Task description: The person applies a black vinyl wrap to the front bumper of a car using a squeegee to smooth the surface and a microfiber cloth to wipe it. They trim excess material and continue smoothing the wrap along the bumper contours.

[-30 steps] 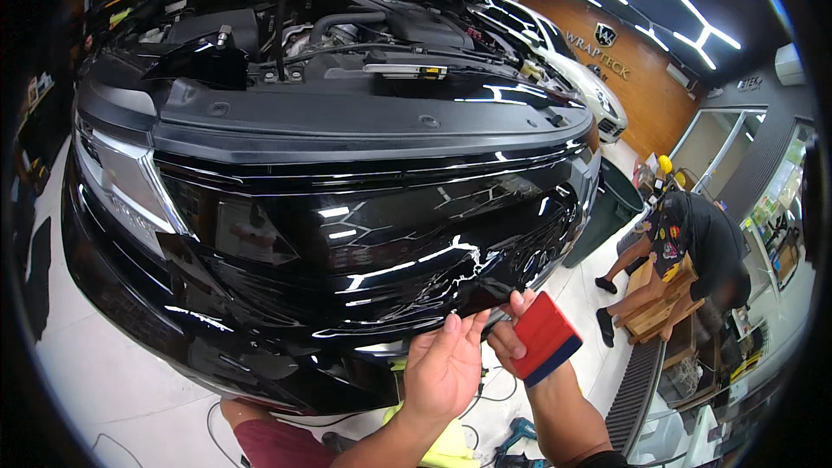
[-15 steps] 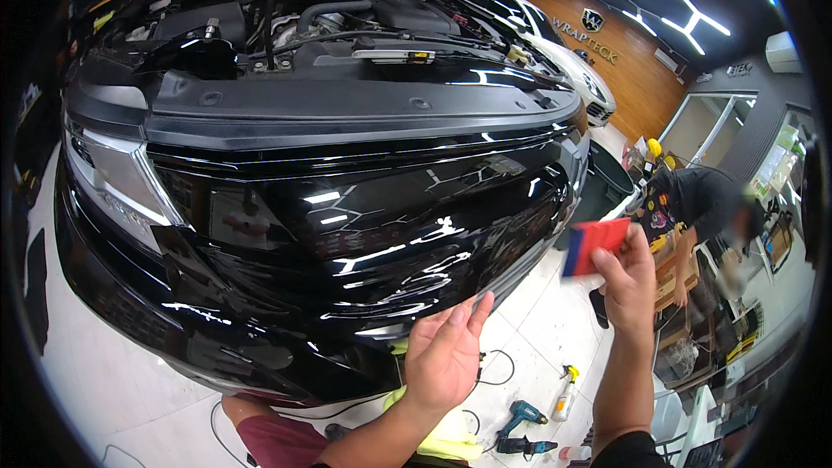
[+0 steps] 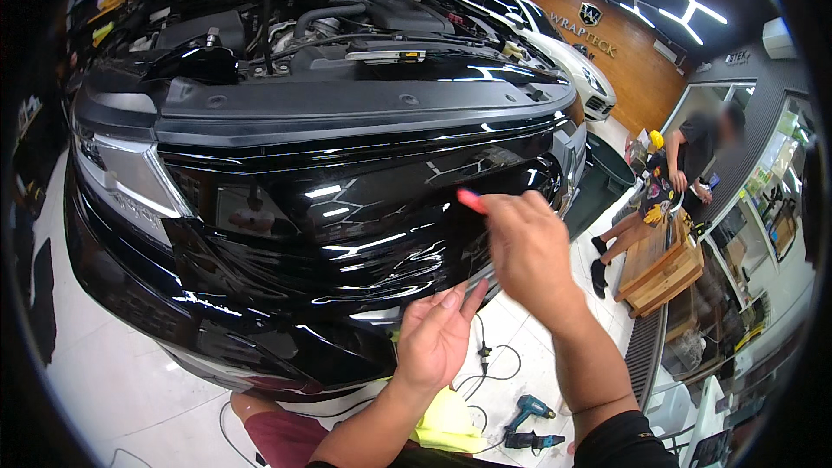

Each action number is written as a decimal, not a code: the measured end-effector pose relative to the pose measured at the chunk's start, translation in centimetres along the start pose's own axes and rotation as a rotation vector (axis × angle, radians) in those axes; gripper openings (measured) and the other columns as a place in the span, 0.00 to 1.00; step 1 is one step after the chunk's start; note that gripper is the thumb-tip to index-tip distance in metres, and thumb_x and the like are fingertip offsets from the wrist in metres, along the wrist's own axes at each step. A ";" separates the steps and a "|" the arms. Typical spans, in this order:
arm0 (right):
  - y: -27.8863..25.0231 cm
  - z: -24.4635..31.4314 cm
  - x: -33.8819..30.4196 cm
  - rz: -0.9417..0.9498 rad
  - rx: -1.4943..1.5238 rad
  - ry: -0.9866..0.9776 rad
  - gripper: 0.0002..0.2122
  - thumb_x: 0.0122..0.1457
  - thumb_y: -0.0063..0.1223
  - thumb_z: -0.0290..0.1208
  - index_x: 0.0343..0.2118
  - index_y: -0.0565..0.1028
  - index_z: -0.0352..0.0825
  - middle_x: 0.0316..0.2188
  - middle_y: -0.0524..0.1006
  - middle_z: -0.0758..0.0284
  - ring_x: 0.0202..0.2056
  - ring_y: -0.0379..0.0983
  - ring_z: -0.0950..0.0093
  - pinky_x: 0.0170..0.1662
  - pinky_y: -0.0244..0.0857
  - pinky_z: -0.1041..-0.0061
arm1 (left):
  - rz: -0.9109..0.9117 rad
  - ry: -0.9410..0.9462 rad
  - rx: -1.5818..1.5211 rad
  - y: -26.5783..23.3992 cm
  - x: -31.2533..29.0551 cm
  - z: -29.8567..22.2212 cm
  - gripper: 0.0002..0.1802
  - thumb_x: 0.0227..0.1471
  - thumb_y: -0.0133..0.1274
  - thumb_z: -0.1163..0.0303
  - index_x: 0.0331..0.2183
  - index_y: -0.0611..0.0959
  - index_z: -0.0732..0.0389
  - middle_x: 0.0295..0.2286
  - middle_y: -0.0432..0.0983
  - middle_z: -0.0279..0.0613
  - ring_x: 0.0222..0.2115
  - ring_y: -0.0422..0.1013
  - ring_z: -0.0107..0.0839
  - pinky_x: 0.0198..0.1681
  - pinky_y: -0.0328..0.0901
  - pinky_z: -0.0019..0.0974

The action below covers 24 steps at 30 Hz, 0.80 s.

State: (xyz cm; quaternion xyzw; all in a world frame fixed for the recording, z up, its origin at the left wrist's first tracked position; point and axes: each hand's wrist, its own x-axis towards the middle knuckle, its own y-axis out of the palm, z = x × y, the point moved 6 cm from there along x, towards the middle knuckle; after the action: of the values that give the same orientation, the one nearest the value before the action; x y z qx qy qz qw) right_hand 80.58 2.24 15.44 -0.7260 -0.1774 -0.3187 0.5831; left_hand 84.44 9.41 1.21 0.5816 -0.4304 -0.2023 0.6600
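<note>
A glossy black film (image 3: 394, 247) with wrinkles and streaks of reflected light spreads over the front of a black car (image 3: 260, 295). At its lower right edge, my left hand (image 3: 431, 342) has thumb and fingers closed on the film; some fingertips are partly hidden. Up and to the right, my right hand (image 3: 530, 256) grips a red squeegee (image 3: 471, 201), seen nearly edge-on and held close to the film. Most of the squeegee is hidden by that hand.
The hood is up over the engine bay (image 3: 338, 22). On the floor lie a teal heat gun (image 3: 530, 412), a cable (image 3: 485, 351) and a yellow cloth (image 3: 449, 420). A dark bin (image 3: 602, 178) stands right of the car; a person (image 3: 693, 156) stands beyond it by a wooden crate (image 3: 663, 277).
My right hand has swung left with the squeegee, from beside the car to over the film. My left hand stays near the film's lower edge. The person behind now stands more upright.
</note>
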 end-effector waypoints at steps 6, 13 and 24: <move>-1.7 3.7 1.0 0.065 0.247 -0.141 0.16 0.48 0.56 0.22 0.42 0.78 0.36 0.35 0.80 0.66 0.35 0.72 0.64 0.41 0.64 0.64 | 0.059 0.017 0.138 -0.5 0.1 -0.8 0.14 0.64 0.42 0.76 0.44 0.82 0.65 0.51 0.76 0.46 0.58 0.67 0.42 0.65 0.57 0.52; 0.2 -0.6 -0.7 -0.036 0.050 0.011 0.15 0.49 0.54 0.20 0.42 0.78 0.34 0.38 0.80 0.64 0.39 0.72 0.63 0.42 0.61 0.63 | 0.151 0.029 0.069 -0.5 0.2 0.2 0.15 0.64 0.43 0.78 0.48 0.81 0.67 0.53 0.74 0.49 0.59 0.65 0.39 0.68 0.54 0.48; -2.1 -4.5 -1.6 0.029 0.210 0.337 0.10 0.60 0.49 0.17 0.42 0.78 0.31 0.42 0.81 0.57 0.40 0.77 0.60 0.43 0.70 0.66 | 0.079 0.055 0.043 -0.6 -0.1 0.0 0.14 0.65 0.44 0.76 0.45 0.83 0.70 0.51 0.76 0.50 0.57 0.68 0.38 0.68 0.52 0.56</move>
State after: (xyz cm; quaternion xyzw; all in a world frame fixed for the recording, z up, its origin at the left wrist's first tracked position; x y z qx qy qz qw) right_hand 76.88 -1.36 16.44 -0.5999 -0.0991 -0.4072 0.6815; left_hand 84.51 9.28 0.61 0.5835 -0.4387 -0.1509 0.6665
